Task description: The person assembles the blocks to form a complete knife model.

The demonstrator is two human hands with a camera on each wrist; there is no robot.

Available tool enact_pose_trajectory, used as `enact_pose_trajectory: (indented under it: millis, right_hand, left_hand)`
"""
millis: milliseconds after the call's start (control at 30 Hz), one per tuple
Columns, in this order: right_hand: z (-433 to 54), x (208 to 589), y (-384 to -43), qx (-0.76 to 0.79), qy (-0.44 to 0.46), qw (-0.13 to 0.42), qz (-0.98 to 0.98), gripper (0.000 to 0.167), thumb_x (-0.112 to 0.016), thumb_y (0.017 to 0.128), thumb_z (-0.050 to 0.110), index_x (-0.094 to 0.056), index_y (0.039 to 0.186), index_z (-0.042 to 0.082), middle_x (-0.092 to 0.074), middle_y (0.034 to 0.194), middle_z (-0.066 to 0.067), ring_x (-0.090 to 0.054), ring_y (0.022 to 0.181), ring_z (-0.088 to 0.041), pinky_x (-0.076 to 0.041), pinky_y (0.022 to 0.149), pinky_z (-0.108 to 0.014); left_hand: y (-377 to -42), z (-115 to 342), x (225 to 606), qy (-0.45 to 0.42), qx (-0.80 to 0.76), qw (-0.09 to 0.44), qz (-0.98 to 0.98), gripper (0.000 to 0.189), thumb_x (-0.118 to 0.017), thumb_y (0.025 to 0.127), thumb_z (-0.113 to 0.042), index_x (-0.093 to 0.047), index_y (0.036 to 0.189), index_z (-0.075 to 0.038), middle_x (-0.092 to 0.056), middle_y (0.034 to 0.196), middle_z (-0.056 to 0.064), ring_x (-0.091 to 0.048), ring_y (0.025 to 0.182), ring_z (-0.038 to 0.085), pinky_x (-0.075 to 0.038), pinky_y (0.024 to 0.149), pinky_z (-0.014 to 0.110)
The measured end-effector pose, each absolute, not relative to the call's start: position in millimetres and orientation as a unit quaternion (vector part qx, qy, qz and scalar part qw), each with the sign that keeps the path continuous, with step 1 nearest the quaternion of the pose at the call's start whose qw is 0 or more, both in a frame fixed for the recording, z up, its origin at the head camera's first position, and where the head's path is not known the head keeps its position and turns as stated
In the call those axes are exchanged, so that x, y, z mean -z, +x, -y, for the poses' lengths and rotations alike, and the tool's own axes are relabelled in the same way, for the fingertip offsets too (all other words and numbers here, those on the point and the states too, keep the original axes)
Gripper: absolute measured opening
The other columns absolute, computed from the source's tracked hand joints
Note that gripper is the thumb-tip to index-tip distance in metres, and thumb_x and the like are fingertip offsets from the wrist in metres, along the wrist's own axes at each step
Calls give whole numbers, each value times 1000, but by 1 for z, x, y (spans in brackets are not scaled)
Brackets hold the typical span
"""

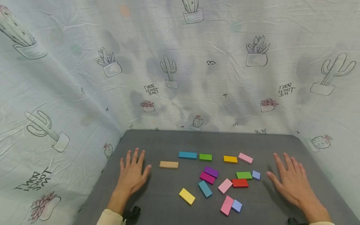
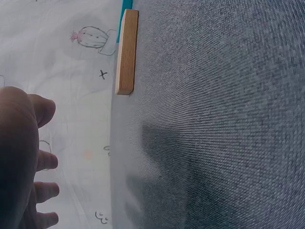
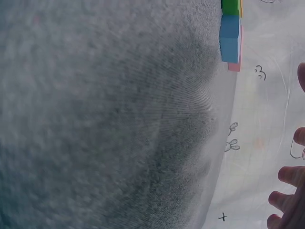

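Note:
Several coloured rectangular blocks lie scattered on a grey cloth-covered table between two hands. My left hand (image 1: 131,175) is at the left, palm down with fingers spread, holding nothing; the natural wood block (image 1: 169,165) is nearest it. At the right, my right hand (image 1: 295,179) is likewise spread, nearest the small periwinkle block (image 1: 256,175). Beside that lie a green block (image 1: 243,176) and a red block (image 1: 240,183). A purple block (image 1: 211,172) touches a magenta block (image 1: 207,178) in the middle. In the left wrist view, the wood block (image 2: 127,52) shows beyond the thumb.
Along the back lie a long blue block (image 1: 187,155), a green one, an orange block (image 1: 230,159) and a pink block (image 1: 246,158). Nearer the front are a yellow block (image 1: 187,196) and a rose block (image 1: 227,205). A cactus-print curtain (image 1: 182,106) surrounds the table.

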State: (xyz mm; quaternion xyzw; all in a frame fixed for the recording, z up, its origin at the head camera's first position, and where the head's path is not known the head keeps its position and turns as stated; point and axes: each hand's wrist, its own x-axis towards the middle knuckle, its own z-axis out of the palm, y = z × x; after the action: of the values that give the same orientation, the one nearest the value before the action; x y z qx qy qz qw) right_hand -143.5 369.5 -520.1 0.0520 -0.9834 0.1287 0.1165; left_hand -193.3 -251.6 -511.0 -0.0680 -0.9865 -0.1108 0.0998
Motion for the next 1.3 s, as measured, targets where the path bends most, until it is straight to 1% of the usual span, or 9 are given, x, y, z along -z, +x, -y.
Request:
enact_pose_trajectory:
  millis: [133,233,433,600,733,867,1000,1200,1300]
  right_hand:
    - [-365,518,-144,-144,71,139,977,86,-60,111,45,-18,175,6,-25,167,-45,-26,148,-69,-6,127,-81]
    - [-355,509,-146,-171,90,161,968,86,-65,109,39,-20,175,7,-27,167,-44,-28,149,-68,-11,125,-82]
    - [-314,474,-157,-226,98,143,959,94,-74,104,34,-19,175,8,-26,173,-35,-30,152,-62,-25,118,-85]
    - [-276,452,-175,-256,128,133,949,92,-77,102,35,-25,175,12,-31,175,-27,-36,153,-57,-35,112,-85]
    - [-250,453,-194,-279,172,142,934,84,-80,101,30,-37,171,10,-41,172,-24,-45,152,-52,-40,115,-80]
    - [-223,459,-214,-291,203,146,924,75,-82,99,24,-49,164,7,-54,164,-22,-55,147,-48,-46,116,-72]
    - [-199,466,-232,-303,225,127,917,70,-84,97,21,-56,159,5,-61,158,-20,-62,142,-45,-51,113,-68]
    - [-172,485,-252,-321,247,86,910,64,-84,97,21,-61,155,5,-67,152,-18,-70,133,-41,-57,108,-62]
    - [-159,495,-261,-344,250,53,904,62,-84,98,20,-62,154,5,-67,152,-16,-70,133,-38,-57,109,-60]
  left_hand:
    - [-194,255,506,-73,120,103,985,80,-58,112,-47,-31,172,-4,-22,179,27,-10,166,56,-12,126,83]
    - [-195,259,497,-83,138,114,980,82,-59,112,-45,-27,172,2,-23,178,29,-13,165,57,-17,127,79]
    - [-202,264,466,-108,186,153,965,92,-73,106,-34,-23,170,8,-26,177,31,-25,163,54,-33,125,73]
    - [-211,266,444,-154,202,225,941,84,-88,94,-20,-45,161,8,-49,163,33,-52,147,53,-49,111,71]
    - [-218,264,439,-183,202,245,930,72,-94,87,-11,-61,148,8,-65,147,32,-67,129,51,-57,103,67]
    - [-224,257,442,-208,204,231,928,66,-96,83,-7,-68,141,8,-71,138,30,-73,123,48,-61,100,62]
    - [-227,245,452,-218,204,201,933,61,-97,81,-6,-73,135,5,-76,133,26,-76,118,44,-63,97,58]
    - [-232,222,469,-230,203,120,944,54,-95,83,-7,-76,132,3,-78,130,22,-76,117,42,-63,98,56]
    - [-236,214,480,-236,203,84,947,51,-95,84,-8,-77,130,4,-78,128,21,-76,117,41,-63,98,54]
